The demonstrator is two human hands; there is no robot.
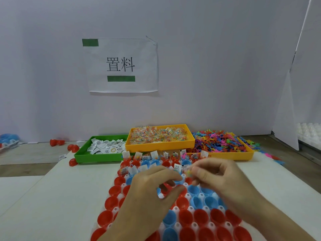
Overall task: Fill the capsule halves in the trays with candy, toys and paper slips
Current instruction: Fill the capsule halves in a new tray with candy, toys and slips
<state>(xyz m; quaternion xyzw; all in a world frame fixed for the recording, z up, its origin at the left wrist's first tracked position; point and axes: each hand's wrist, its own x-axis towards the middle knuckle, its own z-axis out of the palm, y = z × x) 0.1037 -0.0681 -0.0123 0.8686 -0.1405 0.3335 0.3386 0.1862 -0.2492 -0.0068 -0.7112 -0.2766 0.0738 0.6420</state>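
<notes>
A white tray [116, 209] in front of me holds several red and blue capsule halves [201, 217]. The far rows carry paper slips and candy packets; the near rows are bare. My right hand [218, 176] pinches a small clear candy packet [188, 171] over the tray's middle. My left hand [152, 188] hovers beside it with fingers loosely curled, fingertips close to the packet, holding nothing that I can see. A green tray of paper slips [102, 146], an orange tray of candy packets [159, 136] and an orange tray of colourful toys [222, 143] stand behind.
Loose red capsule halves [73, 147] lie left of the green tray. Blue halves [8, 139] sit at the far left edge. A white wall with a paper sign [121, 65] rises behind. White capsule halves [309, 134] show at the far right.
</notes>
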